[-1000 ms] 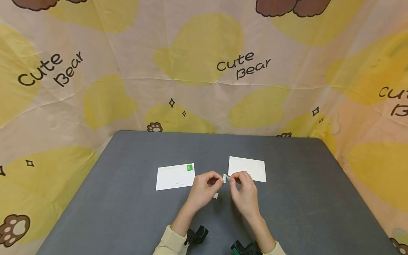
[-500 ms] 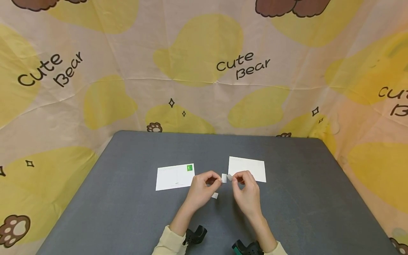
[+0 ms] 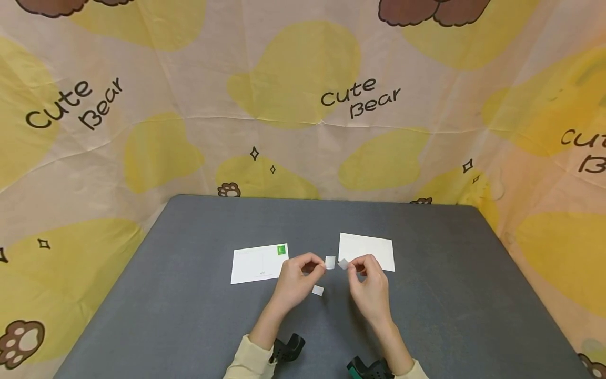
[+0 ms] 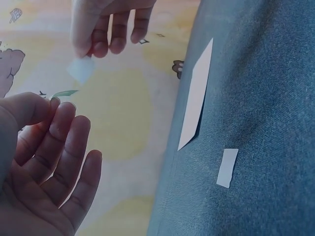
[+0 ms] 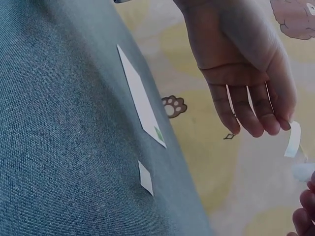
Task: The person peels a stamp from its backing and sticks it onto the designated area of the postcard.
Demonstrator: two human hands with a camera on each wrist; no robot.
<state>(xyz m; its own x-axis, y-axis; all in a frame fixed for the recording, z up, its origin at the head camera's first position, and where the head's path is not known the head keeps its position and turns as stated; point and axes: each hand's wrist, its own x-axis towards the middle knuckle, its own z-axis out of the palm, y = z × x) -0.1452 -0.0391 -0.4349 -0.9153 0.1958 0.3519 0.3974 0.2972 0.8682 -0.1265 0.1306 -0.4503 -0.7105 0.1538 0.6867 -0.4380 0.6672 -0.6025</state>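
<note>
- While the left hand (image 3: 295, 280) pinches a small white slip (image 3: 330, 262) by one edge, the slip's other edges stand free, a narrow gap short of the pale piece (image 3: 343, 264) that the right hand (image 3: 369, 290) pinches.
- Thin and gently curved, the slip shows green in the left wrist view; the pale piece looks slightly translucent.
- The slip projects from the left fingertips toward the right hand.
- Just below the left fingertips, a loose scrap (image 3: 317, 290) lies flat.
- Left of the left hand lies a stamped card (image 3: 255, 265); beyond the right fingers, a plain card (image 3: 369, 247).
- The grey, woven-looking table (image 3: 454, 295) stretches widely rightward of the right hand, its far edge meeting printed fabric (image 3: 293, 73).
</note>
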